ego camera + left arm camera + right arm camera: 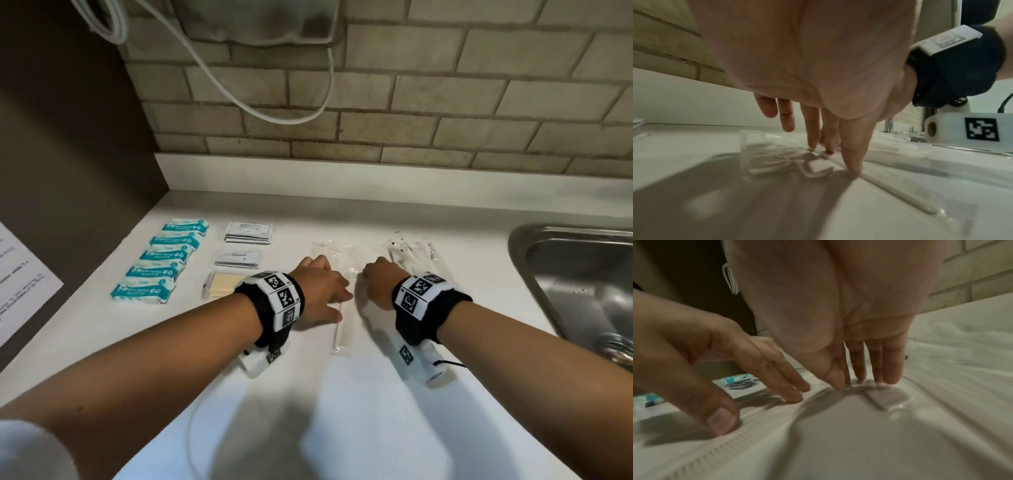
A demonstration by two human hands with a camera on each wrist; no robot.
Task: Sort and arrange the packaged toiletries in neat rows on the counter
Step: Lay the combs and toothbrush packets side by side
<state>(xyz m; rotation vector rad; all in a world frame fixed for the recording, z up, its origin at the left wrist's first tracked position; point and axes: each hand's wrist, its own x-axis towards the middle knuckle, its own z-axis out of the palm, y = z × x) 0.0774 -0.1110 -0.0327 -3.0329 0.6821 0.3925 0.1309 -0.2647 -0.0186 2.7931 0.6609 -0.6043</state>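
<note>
Nearest, a clear sleeve [339,329] holding a long white handle lies lengthwise on the worktop [342,411], and the left hand [320,291] is pressed on it with straight fingers [852,160], nothing being gripped. Just beside it, the right hand [378,286] is laid with straight fingertips [892,374] on a second clear packet [888,400], apparently a toothbrush head, though blur leaves this uncertain. The step is best done by sliding, not lifting: the film should be held flat under light pressure and both packets drawn parallel, ends level, with an even gap kept between them. Hard pressure is to be avoided, since the slick wrap may skid or crumple. Farther off, a loose heap of clear packets [412,251] waits to the right, near the sink [579,281]. To the left, teal packs [161,265] are stacked in a column and sachets [248,233] sit in a second one; their spacing should be matched.
</note>
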